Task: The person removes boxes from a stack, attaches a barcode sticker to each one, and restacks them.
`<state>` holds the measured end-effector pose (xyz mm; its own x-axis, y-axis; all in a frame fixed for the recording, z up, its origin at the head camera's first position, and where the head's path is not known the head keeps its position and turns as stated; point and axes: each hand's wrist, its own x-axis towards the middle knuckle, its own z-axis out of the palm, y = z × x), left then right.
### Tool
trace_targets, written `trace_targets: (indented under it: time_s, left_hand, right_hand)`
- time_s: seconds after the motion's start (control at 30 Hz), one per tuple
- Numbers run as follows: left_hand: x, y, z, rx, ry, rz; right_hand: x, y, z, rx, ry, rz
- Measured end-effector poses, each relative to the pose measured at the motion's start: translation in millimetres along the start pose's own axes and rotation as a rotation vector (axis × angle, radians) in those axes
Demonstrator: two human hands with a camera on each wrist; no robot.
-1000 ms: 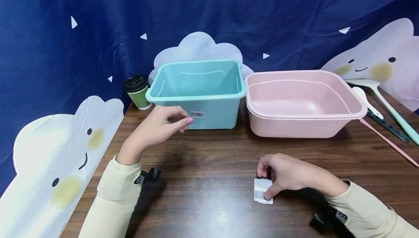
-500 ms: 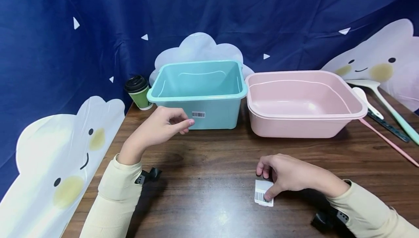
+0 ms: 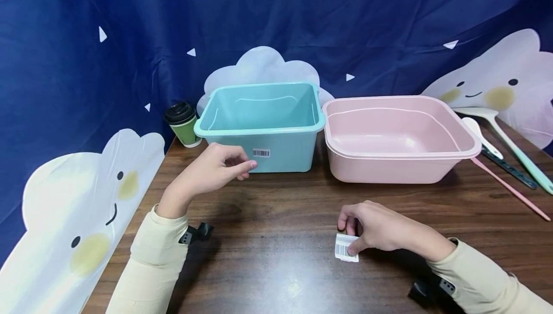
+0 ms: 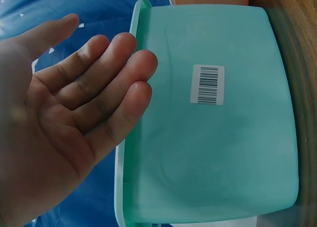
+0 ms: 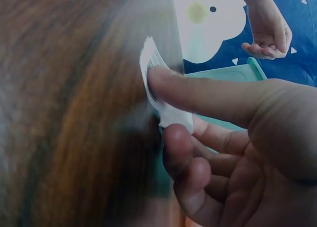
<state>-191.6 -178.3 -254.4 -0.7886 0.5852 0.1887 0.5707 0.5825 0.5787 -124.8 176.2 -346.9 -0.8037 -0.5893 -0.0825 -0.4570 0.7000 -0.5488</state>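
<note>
A small white paper label printed with a black barcode [image 3: 342, 244] is in the right hand [image 3: 378, 227], which pinches it between thumb and finger above a dark brown wood-grain worktop [image 3: 268, 218]; whether the label touches the wood cannot be told. Taking the label as the clock's centre and the top of the head view as twelve, the left hand [image 3: 211, 172] is at ten o'clock, its fingers loosely bent and the thumb apart from them in the left wrist view, near a rectangular turquoise plastic bin [image 3: 287, 155]. That bin stands at eleven o'clock, with a barcode sticker [image 3: 261, 152] on its front wall. A pale pink plastic basin [image 3: 389, 170] stands just beside it at one o'clock. Farther out, a green paper cup with a black lid [image 3: 186, 134] stands at ten o'clock, and a slender pink rod [image 3: 510, 187] lies at two o'clock. Behind hangs a navy fabric backdrop [image 3: 242, 11] with white clouds.
</note>
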Motion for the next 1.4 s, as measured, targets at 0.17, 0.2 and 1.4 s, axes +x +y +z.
trace_targets:
  time_s: [0.17,0.2,1.4]
  left_hand:
    - [2.6,1.5,5.8,0.007,-0.025,-0.003]
    - [3.2,1.8,7.1,0.008,-0.032,-0.004]
    - [14.3,49.3,96.5,-0.491,-0.103,0.024]
  right_hand:
    - [-0.4,0,-2,0.031,0.005,-0.045]
    - [-0.7,0,-3,0.057,0.003,-0.051]
    - [-2.3,-18,-9,0.298,0.243,-0.245]
